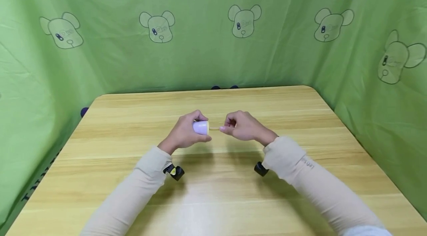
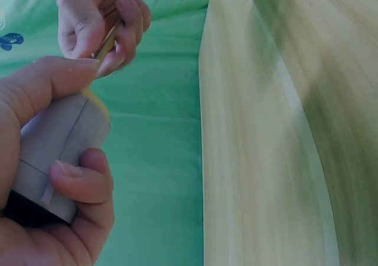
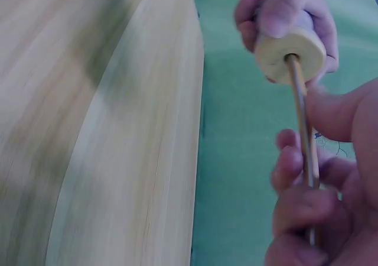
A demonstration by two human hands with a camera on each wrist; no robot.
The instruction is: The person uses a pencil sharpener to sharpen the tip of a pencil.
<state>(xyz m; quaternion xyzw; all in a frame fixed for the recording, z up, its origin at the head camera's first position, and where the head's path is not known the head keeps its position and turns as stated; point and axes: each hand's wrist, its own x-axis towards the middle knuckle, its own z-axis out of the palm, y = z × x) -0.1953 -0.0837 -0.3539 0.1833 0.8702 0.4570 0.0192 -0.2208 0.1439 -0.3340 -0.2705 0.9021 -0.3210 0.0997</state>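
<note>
Over the middle of the table, my left hand [image 1: 184,131] grips a pale lavender pencil sharpener [image 1: 200,128] lying sideways, its cream end facing right. Fingers and thumb wrap its sides, and a dark base shows in the left wrist view on the sharpener's body [image 2: 62,136]. A thin wooden pencil [image 3: 302,115] enters the round hole in that cream end. My right hand [image 1: 245,126] pinches the pencil a short way out from the hole, thumb along one side and fingers curled round. The tip inside the sharpener is hidden.
Both hands are above a light wood table [image 1: 213,206] with rounded far corners. Green curtains [image 1: 200,62] printed with bear heads hang behind it and along both sides. Black wrist cameras [image 1: 261,169] hang below the sleeves.
</note>
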